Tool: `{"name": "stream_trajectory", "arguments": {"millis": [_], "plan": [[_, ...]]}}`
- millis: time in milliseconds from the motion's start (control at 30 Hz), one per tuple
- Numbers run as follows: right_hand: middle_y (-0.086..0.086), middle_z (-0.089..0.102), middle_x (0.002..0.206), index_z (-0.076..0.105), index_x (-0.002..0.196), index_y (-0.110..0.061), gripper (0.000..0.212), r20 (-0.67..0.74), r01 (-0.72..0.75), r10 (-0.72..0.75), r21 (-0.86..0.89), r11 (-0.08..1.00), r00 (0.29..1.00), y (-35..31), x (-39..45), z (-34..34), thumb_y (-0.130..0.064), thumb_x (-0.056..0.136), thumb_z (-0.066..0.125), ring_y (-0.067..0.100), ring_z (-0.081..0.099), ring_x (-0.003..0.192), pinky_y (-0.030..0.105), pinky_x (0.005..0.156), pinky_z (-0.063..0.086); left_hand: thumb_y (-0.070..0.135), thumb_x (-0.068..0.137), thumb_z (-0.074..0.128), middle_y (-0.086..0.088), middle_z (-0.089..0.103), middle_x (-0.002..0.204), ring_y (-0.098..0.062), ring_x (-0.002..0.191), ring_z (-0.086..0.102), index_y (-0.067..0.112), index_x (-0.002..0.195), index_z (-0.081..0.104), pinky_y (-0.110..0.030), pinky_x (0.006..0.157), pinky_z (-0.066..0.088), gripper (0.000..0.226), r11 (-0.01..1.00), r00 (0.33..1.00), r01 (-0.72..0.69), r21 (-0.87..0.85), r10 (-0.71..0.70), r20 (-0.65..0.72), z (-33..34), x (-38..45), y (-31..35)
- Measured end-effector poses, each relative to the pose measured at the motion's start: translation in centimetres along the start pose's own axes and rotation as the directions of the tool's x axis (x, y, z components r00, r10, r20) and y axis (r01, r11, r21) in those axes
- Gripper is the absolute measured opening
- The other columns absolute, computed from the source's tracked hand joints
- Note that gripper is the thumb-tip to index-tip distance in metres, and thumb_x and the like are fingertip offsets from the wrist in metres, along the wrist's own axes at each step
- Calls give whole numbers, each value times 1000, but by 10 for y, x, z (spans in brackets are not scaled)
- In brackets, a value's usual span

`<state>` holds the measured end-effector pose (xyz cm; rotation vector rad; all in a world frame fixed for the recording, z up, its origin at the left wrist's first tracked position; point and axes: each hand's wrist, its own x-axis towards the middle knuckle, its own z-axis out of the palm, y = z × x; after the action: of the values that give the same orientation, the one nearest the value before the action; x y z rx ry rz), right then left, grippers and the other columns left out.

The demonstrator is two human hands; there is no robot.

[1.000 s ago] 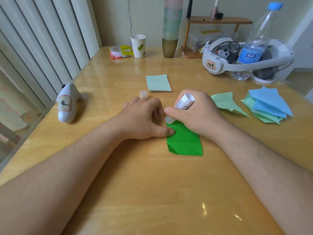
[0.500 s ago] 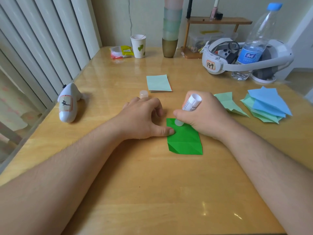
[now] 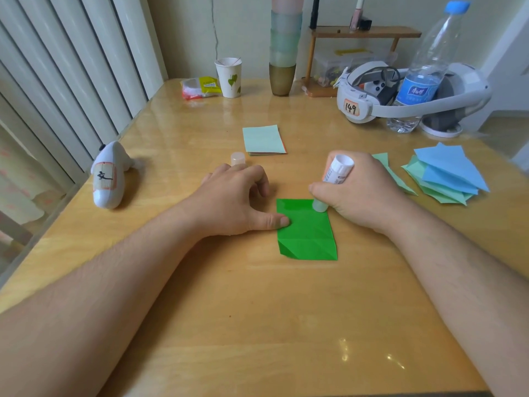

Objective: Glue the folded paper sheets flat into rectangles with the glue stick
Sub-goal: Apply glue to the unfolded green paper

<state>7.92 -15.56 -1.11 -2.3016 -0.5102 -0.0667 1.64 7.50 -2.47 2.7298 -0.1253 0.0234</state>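
At the table's [image 3: 257,325] centre, our right hand [image 3: 360,196] grips the glue stick [image 3: 333,179], tip on the green sheet's [image 3: 307,233] far edge; our left hand's [image 3: 232,202] thumb pins it, fingers loosely curled. 1 pale rectangle [image 3: 263,138] looks finished; several folded sheets [image 3: 446,176] wait.

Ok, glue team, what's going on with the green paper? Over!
Right hand grips glue stick, tip on green paper's far edge. Left hand thumb pins its left edge. Nothing in the way.

You are sitting in a home room: beside the wooden table [image 3: 257,310] are standing a radiator [image 3: 57,67] and a small shelf [image 3: 363,32].
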Motion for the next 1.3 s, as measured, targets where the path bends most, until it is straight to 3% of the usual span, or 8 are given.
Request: {"name": "stream_trajectory", "arguments": {"millis": [100,233,367,500,667,900,1100,1300], "plan": [[16,66,75,54,80,-5,31,-21,18,-19,-33,999,1000,0,0,-1,-28,76,74,34,55,71,42,60,47,83,64,68,19,52,102,-16,104,45,37,99,53,-42,99,41,59,1000,1000,-2,7,2,0,0,0,0],[6,47,61,49,77,-2,28,-144,18,0,128,992,990,-4,0,-2,-19,76,72,16,38,56,32,52,33,82,65,71,19,52,102,-17,104,44,37,98,53,-43,99,42,58,1000,1000,2,8,-2,-4,0,1,0],[0,48,62,50,75,-6,33,-146,76,-35,286,955,989,-12,0,10,-25,78,76,13,42,58,33,54,37,83,63,68,19,51,102,-17,104,44,38,99,53,-43,100,42,60,1000,1000,1,13,-2,2,1,1,0],[-10,57,57,59,73,-15,32,-38,78,-71,211,974,997,-19,-2,23,-36,77,83,8,49,56,29,56,42,87,59,65,20,51,99,-16,102,45,40,92,49,-43,99,42,59,1000,1000,1,11,-1,-4,1,1,-1],[-11,62,60,62,73,-20,32,1,65,-66,142,988,998,-20,-1,29,-41,76,86,5,52,57,28,56,44,83,59,67,20,51,98,-16,103,44,39,88,47,-41,97,40,56,1000,1000,7,6,-7,-9,2,1,1],[-2,60,62,59,75,-14,34,25,78,-79,47,996,997,-21,1,28,-37,74,84,7,46,55,25,51,37,85,58,66,18,52,100,-17,103,45,38,97,53,-42,98,41,62,1000,1000,13,7,-13,-9,3,2,0],[-14,55,56,57,72,-18,31,109,79,-90,103,992,990,-5,-2,7,-28,76,86,5,45,54,20,50,35,83,61,68,19,51,101,-16,104,45,37,98,53,-41,99,41,61,1000,1000,-5,4,5,9,0,0,-1],[-11,52,57,55,73,-13,31,99,54,-65,111,992,993,5,-1,-3,-23,78,84,8,43,55,29,55,36,93,52,56,20,51,100,-15,103,45,40,96,51,-44,102,42,69,1000,1000,-22,-7,22,18,0,0,-6]]}}
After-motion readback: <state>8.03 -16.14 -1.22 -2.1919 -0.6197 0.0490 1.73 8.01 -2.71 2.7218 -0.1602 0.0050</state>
